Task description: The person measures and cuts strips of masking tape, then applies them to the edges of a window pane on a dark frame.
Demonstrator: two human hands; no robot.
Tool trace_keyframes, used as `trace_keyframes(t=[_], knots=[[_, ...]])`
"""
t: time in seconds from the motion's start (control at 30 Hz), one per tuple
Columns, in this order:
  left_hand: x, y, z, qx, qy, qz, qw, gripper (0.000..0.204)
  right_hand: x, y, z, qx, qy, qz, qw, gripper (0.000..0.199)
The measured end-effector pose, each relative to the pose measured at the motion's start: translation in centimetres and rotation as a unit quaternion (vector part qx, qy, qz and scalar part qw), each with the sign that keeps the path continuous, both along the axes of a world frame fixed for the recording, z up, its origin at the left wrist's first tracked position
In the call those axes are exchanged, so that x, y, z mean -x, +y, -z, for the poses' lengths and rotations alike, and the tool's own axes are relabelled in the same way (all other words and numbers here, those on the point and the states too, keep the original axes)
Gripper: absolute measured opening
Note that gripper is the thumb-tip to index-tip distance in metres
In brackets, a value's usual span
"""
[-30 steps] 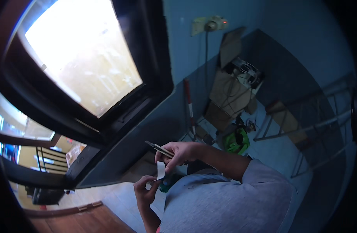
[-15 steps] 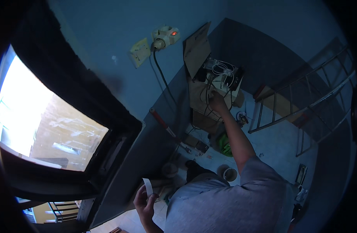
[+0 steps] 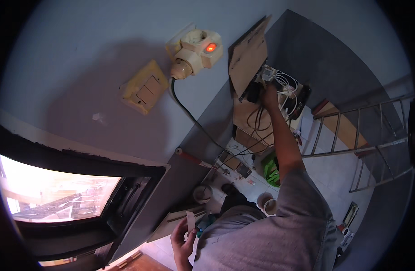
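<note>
In my left hand point(image 3: 181, 239), low at the front, a short white strip point(image 3: 190, 222) is pinched between thumb and fingers, standing upright. My right arm stretches far forward. At its end my right hand point(image 3: 269, 96) is closed among the clutter on a wooden box-like stand point(image 3: 247, 114); its fingertips are hidden, and so is what they grip. Dark cables point(image 3: 258, 118) hang in loops right below that hand. A coiled white cable point(image 3: 286, 83) lies just to its right, on dark equipment. Beside the hand, to its left, a wooden board point(image 3: 249, 61) leans upright.
A multi-way plug adapter point(image 3: 200, 49) with a lit red switch sits on the wall, its cord running down. Beside it is a wall switch point(image 3: 146, 92). A metal ladder point(image 3: 358, 147) leans at right. Buckets point(image 3: 267, 203) and a green bag point(image 3: 271, 170) stand on the floor.
My right hand has moved forward and up, from the hanging dark cables to the equipment on top. The view has shifted closer to the wall sockets and brightened. The left hand keeps the strip.
</note>
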State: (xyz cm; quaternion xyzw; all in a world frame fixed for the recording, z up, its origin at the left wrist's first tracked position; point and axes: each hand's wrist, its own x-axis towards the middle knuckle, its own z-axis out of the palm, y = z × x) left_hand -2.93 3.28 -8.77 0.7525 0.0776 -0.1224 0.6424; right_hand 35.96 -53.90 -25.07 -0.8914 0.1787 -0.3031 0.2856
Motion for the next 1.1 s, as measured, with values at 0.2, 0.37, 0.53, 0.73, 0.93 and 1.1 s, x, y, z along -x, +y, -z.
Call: trace_keyframes(t=[0.2,0.37,0.53,0.73,0.93,1.1], knots=[[0.1,-1.3,0.6,0.023,-0.013,-0.065,0.998,0.060,1.1,2.0,-1.9,0.138,-0.029,0.053,0.989,0.027],[-0.9,-2.6,-0.8,0.001,-0.045,-0.092,0.995,0.066,6.5,9.4,-5.3,-0.026,-0.119,-0.114,0.986,0.022],[-1.7,-3.6,-2.0,0.072,-0.148,-0.156,0.974,0.081,13.9,20.1,-13.2,-0.299,0.312,-0.556,0.709,0.027],[-0.3,-3.8,-3.9,0.083,-0.231,-0.260,0.934,0.063,22.3,37.5,-22.4,-0.141,0.181,-0.830,0.509,0.095],[1.8,-2.4,-3.1,0.147,-0.228,-0.418,0.867,0.038,27.2,43.4,-20.3,-0.169,0.080,-0.819,0.542,0.109],[4.0,-2.0,-2.4,0.044,-0.236,-0.475,0.847,0.039,29.3,46.1,-19.5,-0.237,0.138,-0.807,0.524,0.111]])
